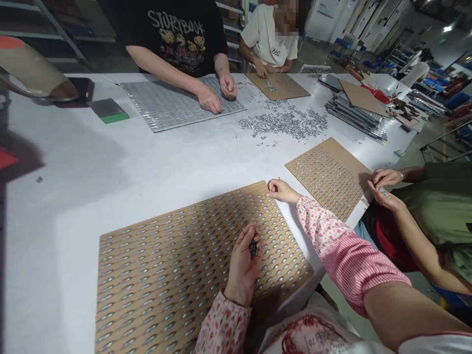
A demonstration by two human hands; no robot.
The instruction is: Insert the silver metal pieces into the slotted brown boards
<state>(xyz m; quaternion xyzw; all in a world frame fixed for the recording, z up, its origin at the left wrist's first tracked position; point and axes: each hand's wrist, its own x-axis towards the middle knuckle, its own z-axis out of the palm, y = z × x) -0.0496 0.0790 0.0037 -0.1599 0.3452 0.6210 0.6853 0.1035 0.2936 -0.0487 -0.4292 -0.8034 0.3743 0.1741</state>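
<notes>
A brown cardboard sheet (177, 265) lies on the table in front of me, set with rows of small shiny oval metal pieces. Above its right part, my left hand (241, 260) is curled around a small heap of dark metal pieces (253, 247). My right hand (283, 191) is at the sheet's far right corner, fingertips pinched together at the edge. Whether a piece sits between those fingertips is too small to make out. Both my forearms wear pink patterned sleeves.
A loose pile of metal pieces (287, 123) lies mid-table. Across from me, a co-worker's hands (210, 101) rest over a silvery sheet (162, 105). At right, another person holds pieces beside a second cardboard sheet (324, 172). Stacked sheets (354, 115) stand behind.
</notes>
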